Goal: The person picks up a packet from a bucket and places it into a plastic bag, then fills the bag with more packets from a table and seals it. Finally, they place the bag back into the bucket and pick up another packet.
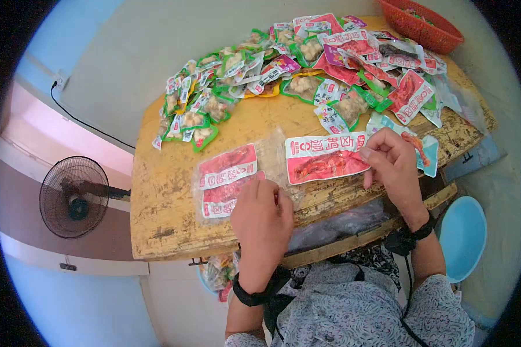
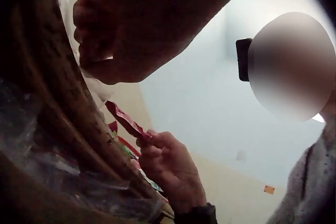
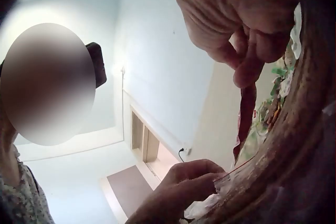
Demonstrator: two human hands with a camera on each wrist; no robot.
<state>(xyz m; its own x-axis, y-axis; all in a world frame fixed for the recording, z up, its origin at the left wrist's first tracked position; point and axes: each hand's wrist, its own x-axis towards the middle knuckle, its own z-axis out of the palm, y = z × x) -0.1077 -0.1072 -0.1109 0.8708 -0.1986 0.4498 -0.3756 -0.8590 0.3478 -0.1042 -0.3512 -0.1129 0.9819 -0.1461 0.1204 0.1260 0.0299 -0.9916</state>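
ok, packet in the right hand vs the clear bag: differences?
The red-and-white packet is brightly printed; the clear bag is see-through, with similar packets showing through. The packet looks smaller than the bag. The right hand pinches the packet; the left hand grips the bag. Shared: each is held by one hand.

Red-and-white packets (image 1: 228, 165) on a yellow table (image 1: 162, 231) scuffed dark brown
Near the front edge, the held packet (image 1: 327, 162) has red lettering on white above a pink-red panel; along the far edge, heaped packets (image 1: 309, 49) mix green, white, red and purple; the far right corner's basket (image 1: 446, 37) is red.
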